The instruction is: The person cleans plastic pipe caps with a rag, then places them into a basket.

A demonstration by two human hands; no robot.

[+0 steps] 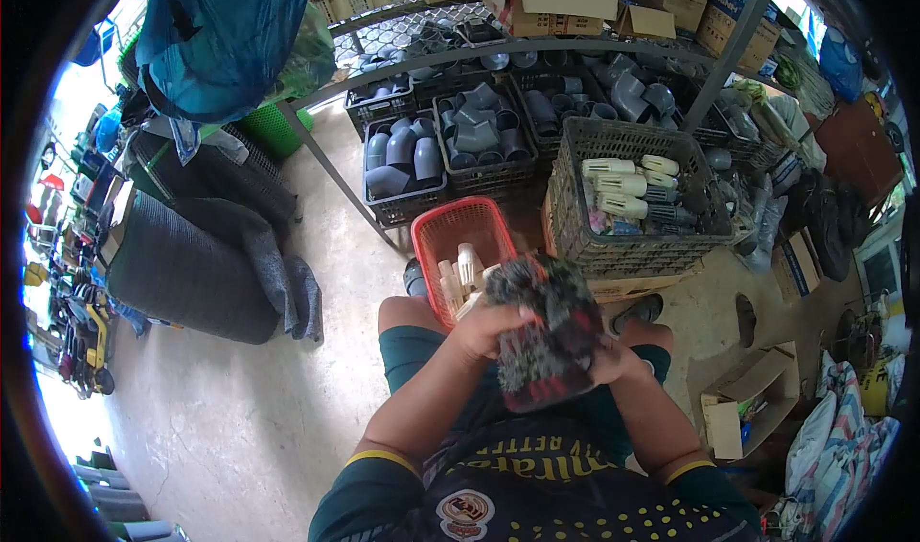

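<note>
A fuzzy cloth (pixel 544 329) patterned in dark grey, black and red is held up in front of my lap. My left hand (pixel 492 331) grips its left side, with the thumb lying over the top. At the lower right edge, my right hand (pixel 611 360) is closed on the same cloth, its fingers partly hidden beneath. Whether anything is wrapped inside cannot be seen. Just beyond my left hand stands a red plastic basket (pixel 460 207) between my knees, with several cream slotted plastic pieces (pixel 467 266) in it.
A black crate (pixel 632 254) at the right holds cream and grey slotted fittings (pixel 623 197). Behind, crates of grey pipe elbows (pixel 426 159) sit under a metal frame (pixel 517 51). A dark mesh roll (pixel 192 269) lies left; an open cardboard box (pixel 757 398) stands right.
</note>
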